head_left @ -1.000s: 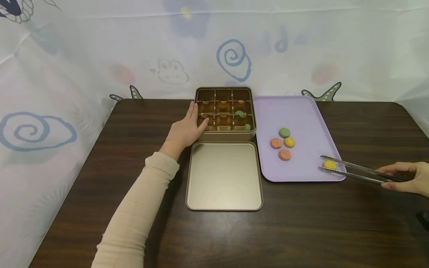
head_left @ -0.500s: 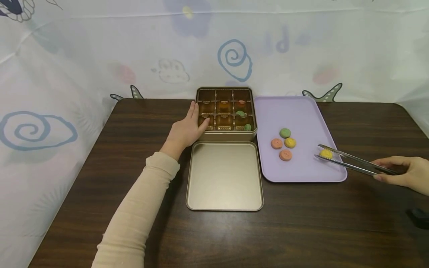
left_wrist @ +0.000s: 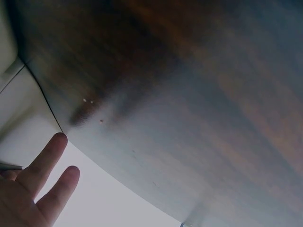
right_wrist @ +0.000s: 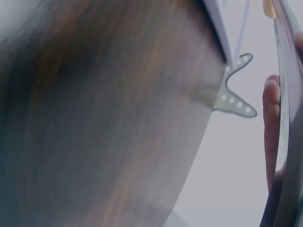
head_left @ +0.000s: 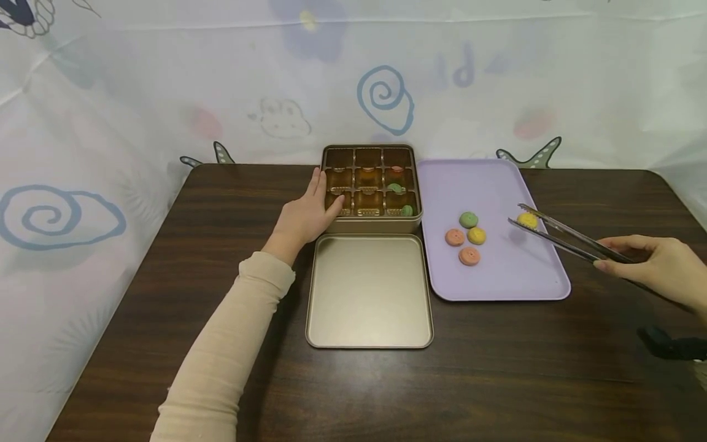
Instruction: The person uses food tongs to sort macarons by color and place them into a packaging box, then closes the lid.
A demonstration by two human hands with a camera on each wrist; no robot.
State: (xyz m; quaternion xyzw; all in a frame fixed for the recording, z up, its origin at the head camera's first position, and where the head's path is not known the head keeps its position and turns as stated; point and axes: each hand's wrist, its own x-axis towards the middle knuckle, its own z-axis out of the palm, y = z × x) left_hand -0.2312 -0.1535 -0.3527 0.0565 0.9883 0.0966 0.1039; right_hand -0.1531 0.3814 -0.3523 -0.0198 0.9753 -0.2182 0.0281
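My right hand holds metal tongs, whose arms also run along the right edge of the right wrist view. Pinched between the tong tips is a yellow button-shaped piece, perhaps a cookie, over the right side of the lilac tray. My left hand rests along the left side of a gold tin, fingers straight and thumb across its front corner. Brown dividers split the tin into several compartments; its right column contains a reddish piece and two green pieces.
On the tray lie a green piece, a yellow piece and two pink pieces. A flat gold lid lies in front of the tin on the dark wooden table. A patterned white cloth hangs behind.
My right hand has moved the tongs and the yellow piece away from the tray's front right corner, farther back and slightly left. My left hand has stayed on the tin.
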